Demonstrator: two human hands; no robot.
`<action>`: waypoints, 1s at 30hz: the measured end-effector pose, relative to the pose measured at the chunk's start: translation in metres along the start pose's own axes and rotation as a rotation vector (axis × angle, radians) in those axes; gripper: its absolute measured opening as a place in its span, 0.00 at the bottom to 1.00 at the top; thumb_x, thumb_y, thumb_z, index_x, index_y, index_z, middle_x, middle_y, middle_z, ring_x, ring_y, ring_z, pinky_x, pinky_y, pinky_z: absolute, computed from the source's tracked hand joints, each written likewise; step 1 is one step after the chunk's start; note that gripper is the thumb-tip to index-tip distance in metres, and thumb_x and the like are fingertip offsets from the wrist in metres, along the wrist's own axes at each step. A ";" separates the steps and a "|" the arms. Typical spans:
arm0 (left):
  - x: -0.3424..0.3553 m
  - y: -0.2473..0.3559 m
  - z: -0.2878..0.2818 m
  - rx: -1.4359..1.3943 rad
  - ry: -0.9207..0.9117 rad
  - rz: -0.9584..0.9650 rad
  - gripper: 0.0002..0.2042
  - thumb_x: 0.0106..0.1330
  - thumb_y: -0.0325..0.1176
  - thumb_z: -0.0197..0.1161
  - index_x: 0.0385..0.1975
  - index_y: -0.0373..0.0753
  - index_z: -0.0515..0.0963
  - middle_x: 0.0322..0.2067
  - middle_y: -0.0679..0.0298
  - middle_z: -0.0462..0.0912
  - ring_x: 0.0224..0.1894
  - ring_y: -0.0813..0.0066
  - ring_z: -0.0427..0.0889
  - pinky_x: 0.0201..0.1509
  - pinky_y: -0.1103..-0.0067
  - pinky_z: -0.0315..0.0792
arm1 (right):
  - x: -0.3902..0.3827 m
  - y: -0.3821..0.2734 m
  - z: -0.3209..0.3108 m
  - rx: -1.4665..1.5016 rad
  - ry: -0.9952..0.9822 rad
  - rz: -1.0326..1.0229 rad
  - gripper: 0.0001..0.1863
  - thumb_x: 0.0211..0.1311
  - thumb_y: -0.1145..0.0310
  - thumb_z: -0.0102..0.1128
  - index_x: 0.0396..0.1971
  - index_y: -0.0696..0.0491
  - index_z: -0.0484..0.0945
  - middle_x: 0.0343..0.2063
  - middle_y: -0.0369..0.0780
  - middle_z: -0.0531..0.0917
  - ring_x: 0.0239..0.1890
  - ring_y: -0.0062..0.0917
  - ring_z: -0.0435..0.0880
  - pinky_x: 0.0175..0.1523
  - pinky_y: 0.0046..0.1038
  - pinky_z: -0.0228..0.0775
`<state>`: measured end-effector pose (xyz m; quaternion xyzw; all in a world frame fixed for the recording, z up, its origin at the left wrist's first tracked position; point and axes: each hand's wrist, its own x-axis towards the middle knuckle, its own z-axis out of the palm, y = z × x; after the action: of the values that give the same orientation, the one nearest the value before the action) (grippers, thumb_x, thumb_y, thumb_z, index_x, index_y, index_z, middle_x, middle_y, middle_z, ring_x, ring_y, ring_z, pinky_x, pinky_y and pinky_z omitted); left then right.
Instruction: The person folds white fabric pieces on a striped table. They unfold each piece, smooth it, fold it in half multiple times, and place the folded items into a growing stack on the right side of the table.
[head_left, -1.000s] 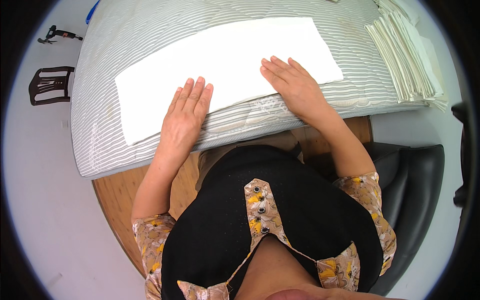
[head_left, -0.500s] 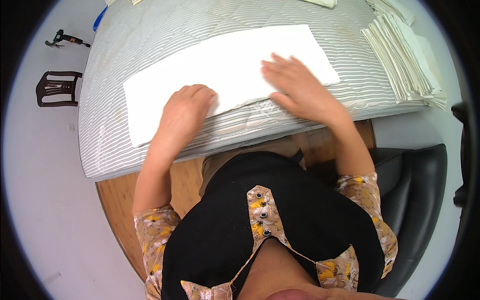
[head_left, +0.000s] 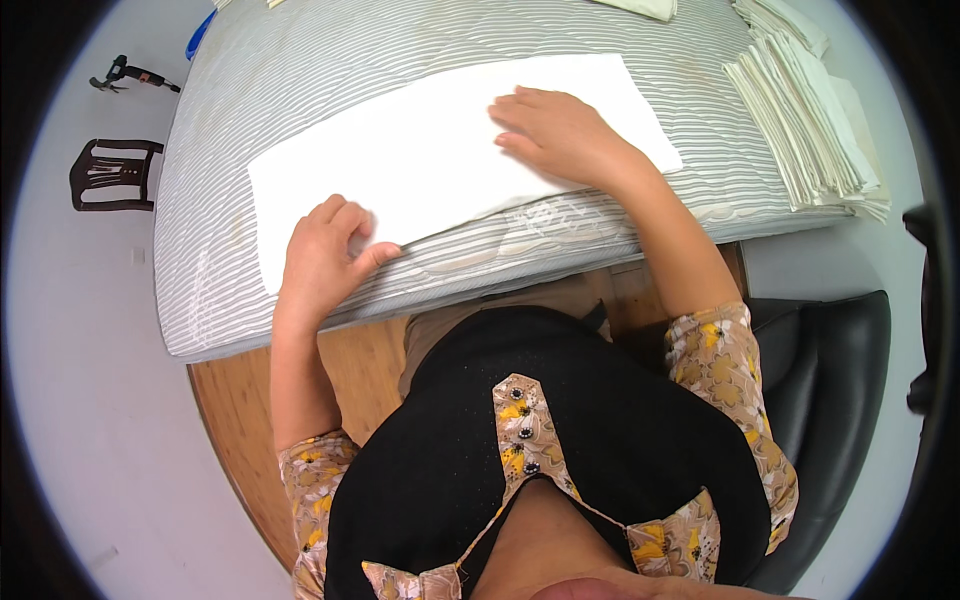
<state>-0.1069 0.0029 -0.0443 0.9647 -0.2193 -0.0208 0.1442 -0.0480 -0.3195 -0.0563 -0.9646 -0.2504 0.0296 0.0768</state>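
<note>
Off the mattress's (head_left: 720, 150) near right corner stands a black seat (head_left: 835, 390). By the mattress's near edge, the left hand (head_left: 325, 250) has its fingers curled and thumb stretched out along the white cloth's (head_left: 400, 150) front; I cannot tell whether it pinches any fabric. The cloth lies spread on the mattress, its long side along the near edge, probably so that both hands reach it easily. The right hand (head_left: 560, 135), farther in over the mattress, is palm down with fingers loosely extended, gripping nothing; that pose suits smoothing more than lifting. At the mattress's right edge is a stack (head_left: 800, 125), likely kept aside to leave working room. Past its left edge are a dark chair (head_left: 90, 175) and, farther, a dark tool (head_left: 130, 75).

Counted: two hands, one spread cloth, one seat, one chair, one tool; the stack's layers are too many to count.
</note>
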 end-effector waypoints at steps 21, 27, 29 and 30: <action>0.026 0.031 0.041 0.475 0.464 0.375 0.19 0.57 0.28 0.62 0.51 0.47 0.77 0.41 0.71 0.78 0.42 0.75 0.77 0.45 0.76 0.70 | 0.069 0.003 0.056 -0.121 0.168 -0.071 0.37 0.78 0.39 0.32 0.76 0.48 0.56 0.78 0.34 0.54 0.80 0.27 0.46 0.81 0.48 0.34; 0.022 0.021 0.045 0.428 0.424 0.268 0.18 0.59 0.29 0.61 0.51 0.45 0.79 0.44 0.71 0.80 0.45 0.73 0.79 0.48 0.74 0.70 | 0.058 -0.007 0.058 -0.100 0.205 -0.179 0.39 0.75 0.33 0.31 0.76 0.43 0.56 0.78 0.34 0.54 0.80 0.29 0.45 0.80 0.53 0.31; 0.012 0.007 0.041 0.439 0.491 0.193 0.17 0.61 0.27 0.61 0.51 0.45 0.80 0.45 0.70 0.83 0.47 0.71 0.81 0.49 0.73 0.71 | 0.055 -0.008 0.058 -0.128 0.183 -0.168 0.40 0.74 0.32 0.30 0.77 0.41 0.55 0.78 0.34 0.54 0.81 0.29 0.44 0.80 0.54 0.30; 0.007 -0.002 0.038 0.443 0.522 0.156 0.16 0.62 0.26 0.60 0.51 0.45 0.80 0.46 0.69 0.85 0.48 0.71 0.82 0.50 0.73 0.71 | 0.054 -0.008 0.058 -0.145 0.163 -0.157 0.40 0.74 0.31 0.29 0.77 0.40 0.55 0.78 0.34 0.54 0.81 0.28 0.44 0.80 0.54 0.30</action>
<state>-0.1039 -0.0081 -0.0814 0.9256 -0.2474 0.2859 -0.0164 -0.0102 -0.2788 -0.1130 -0.9444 -0.3194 -0.0733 0.0288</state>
